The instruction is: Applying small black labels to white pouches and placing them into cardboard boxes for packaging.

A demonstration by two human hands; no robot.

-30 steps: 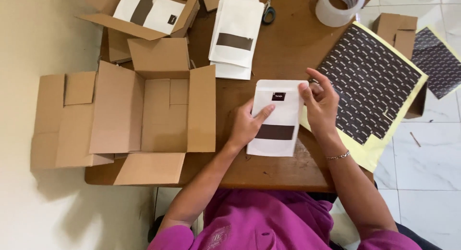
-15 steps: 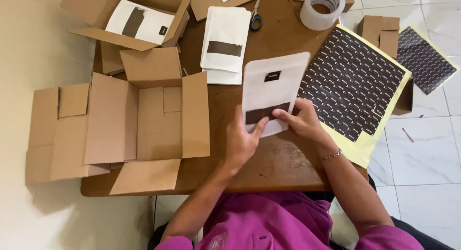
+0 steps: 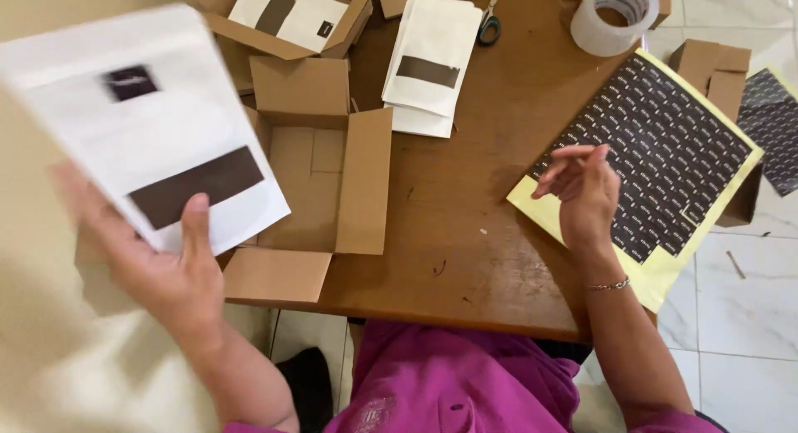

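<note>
- My left hand (image 3: 170,275) grips a flat white paper pouch with a dark brown window strip and a small black label (image 3: 150,130), thumb pressed on its front near the lower edge, fingers behind; it is lifted off the table, blurred, up at my left above the open box.
- My right hand (image 3: 582,192) holds nothing: fingers loosely curled and apart, hovering over the yellow-backed sheet of small black rectangular stickers (image 3: 657,150), which lies flat at the right of the round brown wooden table (image 3: 465,225).
- Done, as I judge it: this pouch already carries its black label near the top, and another labelled pouch lies in the cardboard box at the top (image 3: 287,13).
- Left, as I judge it: a small stack of white pouches with brown strips (image 3: 428,67) rests mid-table with no label that I can see, and the sheet looks nearly full, with only its lower corner peeled to bare yellow.
- The open corrugated cardboard box with its flaps spread (image 3: 320,167) has a bare, matte floor.
- A glossy roll of clear tape (image 3: 613,16) and scissors with blue-green handles (image 3: 490,22) sit at the table's far edge.
- The pouch paper looks smooth and stiff.
</note>
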